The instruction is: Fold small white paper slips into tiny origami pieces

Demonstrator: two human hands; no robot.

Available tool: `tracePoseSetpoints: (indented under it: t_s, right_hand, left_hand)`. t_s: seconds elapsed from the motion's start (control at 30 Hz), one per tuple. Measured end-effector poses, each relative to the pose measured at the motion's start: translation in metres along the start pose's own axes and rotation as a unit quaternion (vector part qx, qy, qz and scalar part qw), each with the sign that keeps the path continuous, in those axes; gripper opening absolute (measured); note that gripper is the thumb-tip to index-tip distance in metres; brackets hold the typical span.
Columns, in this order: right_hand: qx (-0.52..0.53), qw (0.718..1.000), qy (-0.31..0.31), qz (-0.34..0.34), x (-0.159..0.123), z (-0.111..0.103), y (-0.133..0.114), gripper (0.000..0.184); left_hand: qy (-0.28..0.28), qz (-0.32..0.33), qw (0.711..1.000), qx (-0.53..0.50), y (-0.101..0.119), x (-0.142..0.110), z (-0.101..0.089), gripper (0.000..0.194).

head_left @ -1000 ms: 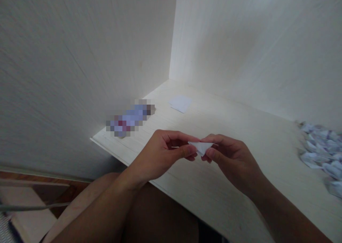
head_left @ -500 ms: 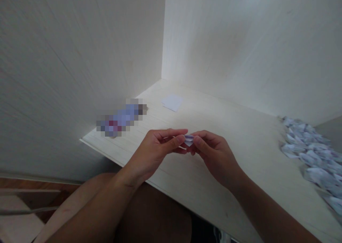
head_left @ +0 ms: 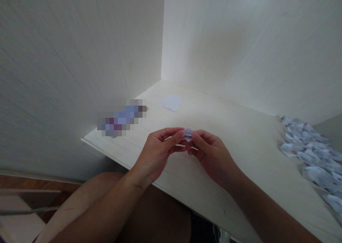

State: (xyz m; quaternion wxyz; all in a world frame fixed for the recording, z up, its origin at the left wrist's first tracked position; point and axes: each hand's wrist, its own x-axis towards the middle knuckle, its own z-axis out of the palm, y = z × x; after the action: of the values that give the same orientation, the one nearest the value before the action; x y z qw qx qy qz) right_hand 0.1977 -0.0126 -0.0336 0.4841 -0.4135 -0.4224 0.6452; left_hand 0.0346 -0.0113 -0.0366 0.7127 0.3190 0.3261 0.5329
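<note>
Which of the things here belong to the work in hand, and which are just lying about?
Part of the work:
small folded paper, held between the left hand and right hand
flat white paper, probably
heap of folded paper pieces, probably

Apparently just lying about:
pixelated object, too obscured to identify

Small held piece (head_left: 188,133): paper, matt, creased. Flat sheets (head_left: 172,103): paper, smooth, matt. Heap of folded pieces (head_left: 316,154): paper, uneven, dull. Counter (head_left: 240,129): pale wood-look board, matt, faint grain. Left wall (head_left: 80,58): pale panel, streaked, matt. Back wall (head_left: 227,33): smoother, soft sheen high up. Floor (head_left: 18,181): reddish-brown wood look. Pixelated item (head_left: 122,118): material can't be told.
</note>
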Motion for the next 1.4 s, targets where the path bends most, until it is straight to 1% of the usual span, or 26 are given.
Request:
tracePoseSetpoints:
  t_s: [0.1, 0.23, 0.47, 0.57, 0.67, 0.97, 1.1, 1.4]
  right_hand:
    - [0.034, 0.999, -0.002, 0.022, 0.0, 0.0, 0.001, 0.028]
    - [0.048, 0.998, -0.003, 0.03, -0.001, 0.002, 0.002, 0.025]
    - [0.031, 1.0, 0.007, -0.003, -0.002, 0.002, 0.001, 0.027]
    - [0.035, 0.999, 0.017, -0.011, -0.001, 0.002, -0.001, 0.027]
    - [0.045, 0.999, 0.013, -0.012, -0.001, 0.003, -0.003, 0.026]
    - [0.043, 0.998, 0.003, -0.036, -0.001, -0.001, -0.008, 0.019]
    - [0.029, 0.999, 0.001, -0.038, -0.002, 0.0, -0.008, 0.019]
    - [0.048, 0.997, 0.003, -0.058, -0.001, 0.0, -0.009, 0.018]
  left_hand:
    - [-0.004, 0.003, 1.0, -0.013, -0.001, 0.0, 0.002, 0.023]
    - [-0.003, 0.003, 1.0, -0.022, -0.001, -0.001, 0.003, 0.019]
    - [-0.009, 0.0, 1.0, -0.02, 0.001, 0.0, 0.003, 0.024]
    - [-0.03, -0.001, 1.0, -0.008, 0.003, 0.0, 0.001, 0.023]
    - [-0.046, 0.003, 0.999, 0.001, 0.006, 0.0, -0.001, 0.021]
    - [-0.044, -0.002, 0.999, 0.007, 0.009, 0.001, -0.006, 0.022]
    - [-0.054, 0.008, 0.999, -0.003, 0.008, 0.001, -0.006, 0.018]
    - [-0.079, 0.044, 0.996, 0.014, 0.01, -0.004, -0.004, 0.014]
